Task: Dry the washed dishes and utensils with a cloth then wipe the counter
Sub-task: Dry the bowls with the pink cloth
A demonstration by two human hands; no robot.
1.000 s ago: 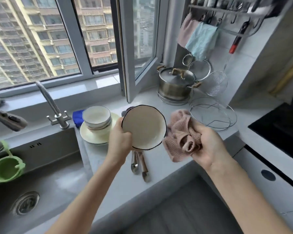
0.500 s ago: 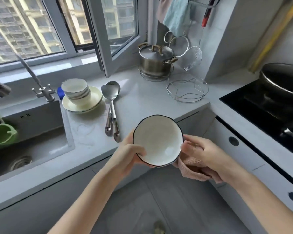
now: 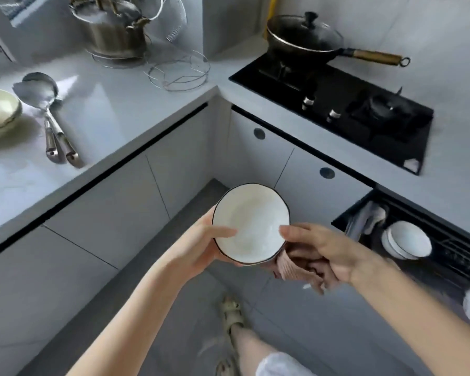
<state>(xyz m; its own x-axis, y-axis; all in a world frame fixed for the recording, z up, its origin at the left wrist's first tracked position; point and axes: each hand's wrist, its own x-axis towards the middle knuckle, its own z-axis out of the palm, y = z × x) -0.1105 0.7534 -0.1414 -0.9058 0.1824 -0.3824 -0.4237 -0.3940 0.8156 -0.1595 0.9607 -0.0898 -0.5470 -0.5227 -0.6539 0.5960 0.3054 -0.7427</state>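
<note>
We are drying the bowl (image 3: pixel 251 223), left hand (image 3: pixel 198 248) gripping its rim, right hand (image 3: pixel 323 251) pinching the cloth (image 3: pixel 291 267) against it; next it likely needs setting in the drawer (image 3: pixel 445 240) to the right hand's right.

Head camera looks steeply down, seemingly close.
</note>
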